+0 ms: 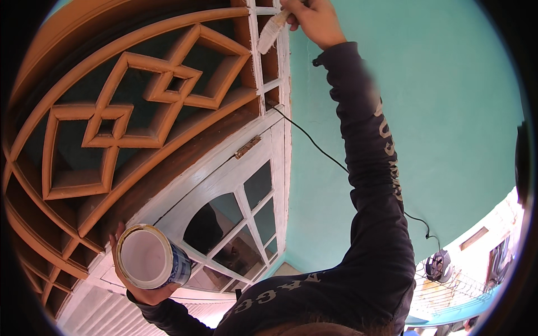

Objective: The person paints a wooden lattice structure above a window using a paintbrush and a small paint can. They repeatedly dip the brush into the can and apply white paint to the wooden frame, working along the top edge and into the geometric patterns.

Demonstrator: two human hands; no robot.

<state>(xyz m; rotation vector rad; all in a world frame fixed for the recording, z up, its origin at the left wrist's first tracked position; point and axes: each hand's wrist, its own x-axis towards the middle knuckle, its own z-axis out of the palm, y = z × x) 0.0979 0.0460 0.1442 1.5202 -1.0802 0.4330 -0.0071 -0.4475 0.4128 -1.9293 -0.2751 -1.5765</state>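
My right hand [314, 19] grips a paintbrush [270, 35] with white paint on it, its bristles at the white-painted vertical edge [253, 67] of an orange wooden lattice [131, 138] above the door. At lower left, my left hand [147, 294] is wrapped around a paint can [145, 256] with a blue side, pale inside with what looks like white paint. Behind the can is a white-painted door [258, 147] with glass panes and a small hinge on its top part.
A turquoise wall [448, 106] fills the right side. A black cable [314, 144] runs across it behind my right arm. At lower right are a wire rack [448, 291], a dark rounded object [438, 265] and a bright opening.
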